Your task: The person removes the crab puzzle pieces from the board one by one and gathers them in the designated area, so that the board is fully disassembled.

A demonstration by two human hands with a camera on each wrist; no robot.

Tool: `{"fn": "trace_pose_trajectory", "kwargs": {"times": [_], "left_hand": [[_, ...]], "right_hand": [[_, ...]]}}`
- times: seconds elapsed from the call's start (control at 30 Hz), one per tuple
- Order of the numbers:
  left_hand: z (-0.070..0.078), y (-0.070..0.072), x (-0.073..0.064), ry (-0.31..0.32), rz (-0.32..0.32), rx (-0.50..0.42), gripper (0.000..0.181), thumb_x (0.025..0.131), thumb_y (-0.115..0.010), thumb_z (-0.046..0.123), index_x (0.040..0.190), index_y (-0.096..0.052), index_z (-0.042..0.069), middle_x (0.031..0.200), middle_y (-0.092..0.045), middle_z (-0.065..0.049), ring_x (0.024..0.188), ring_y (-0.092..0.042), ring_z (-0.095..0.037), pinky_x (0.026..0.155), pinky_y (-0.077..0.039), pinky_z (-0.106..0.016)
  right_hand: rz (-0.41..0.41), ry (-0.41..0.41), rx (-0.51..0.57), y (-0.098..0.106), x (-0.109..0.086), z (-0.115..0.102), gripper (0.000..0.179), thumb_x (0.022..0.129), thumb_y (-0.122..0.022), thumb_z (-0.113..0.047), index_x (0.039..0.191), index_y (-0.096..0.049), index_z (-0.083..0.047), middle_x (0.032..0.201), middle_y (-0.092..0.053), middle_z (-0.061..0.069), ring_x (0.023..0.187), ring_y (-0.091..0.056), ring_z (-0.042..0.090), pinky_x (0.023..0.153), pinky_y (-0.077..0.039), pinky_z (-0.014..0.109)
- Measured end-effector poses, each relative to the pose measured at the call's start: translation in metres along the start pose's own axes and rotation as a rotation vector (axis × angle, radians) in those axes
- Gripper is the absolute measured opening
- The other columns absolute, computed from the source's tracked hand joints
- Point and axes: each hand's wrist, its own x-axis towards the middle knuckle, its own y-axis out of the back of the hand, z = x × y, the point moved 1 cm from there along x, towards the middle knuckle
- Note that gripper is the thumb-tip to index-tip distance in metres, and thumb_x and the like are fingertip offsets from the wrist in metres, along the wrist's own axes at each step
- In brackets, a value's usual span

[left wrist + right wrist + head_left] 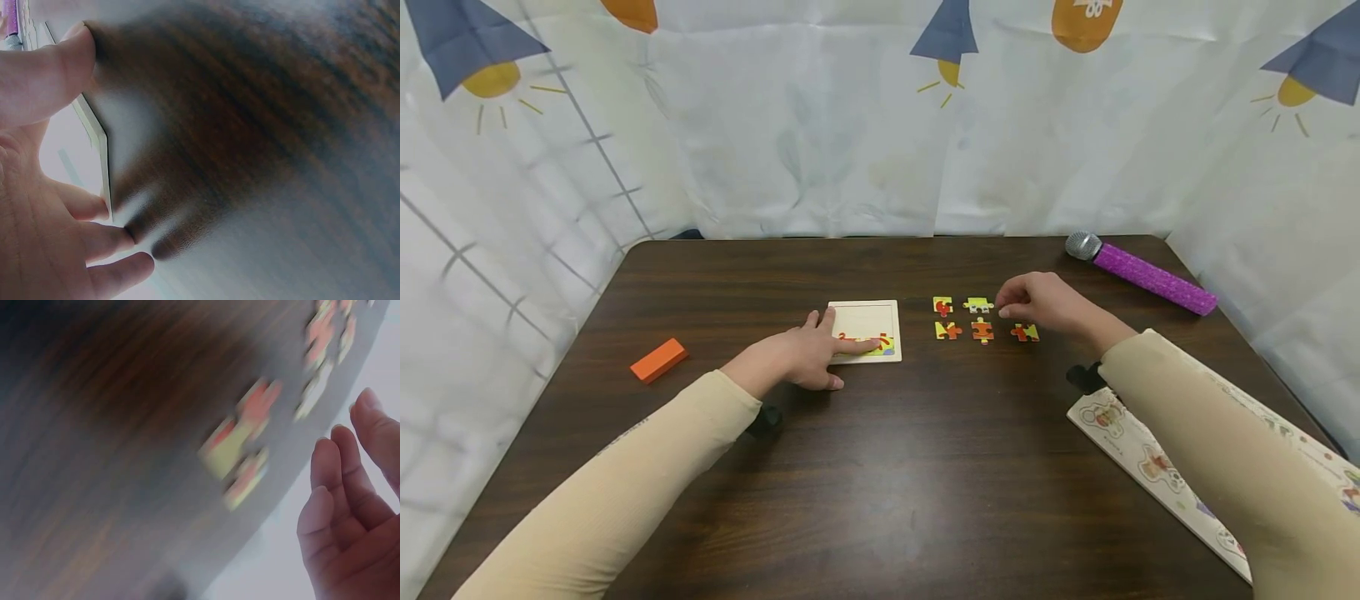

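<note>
A small pale wooden puzzle tray lies on the table, with colourful fitted pieces along its near edge. Spread over the tray's left side, my left hand has its index finger resting on those pieces. Several loose jigsaw pieces in red, orange and yellow lie right of the tray. My right hand hovers beside them with bent fingers. In the right wrist view, nothing shows between its thumb and fingertips; a yellow-and-red piece lies blurred on the table nearby.
An orange block lies at the left. At the back right is a purple microphone. A white printed board sits partly beneath my right forearm. Patterned white curtain surrounds the dark wooden table.
</note>
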Motion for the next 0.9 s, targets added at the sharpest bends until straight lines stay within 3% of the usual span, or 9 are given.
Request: {"fn": "trace_pose_trajectory", "kwargs": {"times": [0.37,0.57,0.77,0.9], "left_hand": [[0.000,0.000,-0.001,0.001,-0.006,0.006,0.075,0.099,-0.067,0.032,0.160,-0.025,0.048,0.167,0.006,-0.035,0.154,-0.009,-0.057,0.113,-0.037,-0.063],[-0.001,0.000,0.000,-0.011,-0.004,0.022,0.075,0.100,-0.066,0.034,0.160,-0.023,0.049,0.166,0.006,-0.035,0.153,-0.010,-0.057,0.112,-0.039,-0.062],[-0.002,0.000,0.000,-0.021,0.004,0.024,0.077,0.100,-0.067,0.034,0.160,-0.022,0.050,0.166,0.005,-0.035,0.153,-0.011,-0.057,0.111,-0.040,-0.063],[-0.005,-0.001,-0.001,-0.044,0.017,0.019,0.076,0.100,-0.066,0.033,0.160,-0.023,0.049,0.166,0.005,-0.036,0.153,-0.010,-0.059,0.113,-0.037,-0.064]], "right_hand": [[-0.065,0.120,0.056,-0.034,0.039,-0.074,0.015,0.097,-0.071,-0.016,0.110,-0.074,-0.008,0.095,-0.075,0.004,0.081,-0.063,0.018,0.080,-0.053,0.039],[-0.086,0.197,0.027,-0.054,0.058,-0.108,0.013,0.095,-0.073,-0.015,0.108,-0.075,-0.009,0.091,-0.070,0.005,0.082,-0.060,0.019,0.080,-0.052,0.035],[-0.115,0.262,-0.024,-0.070,0.068,-0.124,0.013,0.096,-0.072,-0.011,0.109,-0.075,-0.008,0.102,-0.068,0.008,0.092,-0.061,0.022,0.087,-0.053,0.036],[-0.117,0.261,-0.059,-0.076,0.071,-0.126,0.013,0.095,-0.072,-0.010,0.108,-0.075,-0.009,0.103,-0.067,0.009,0.094,-0.061,0.023,0.088,-0.052,0.037]]}}
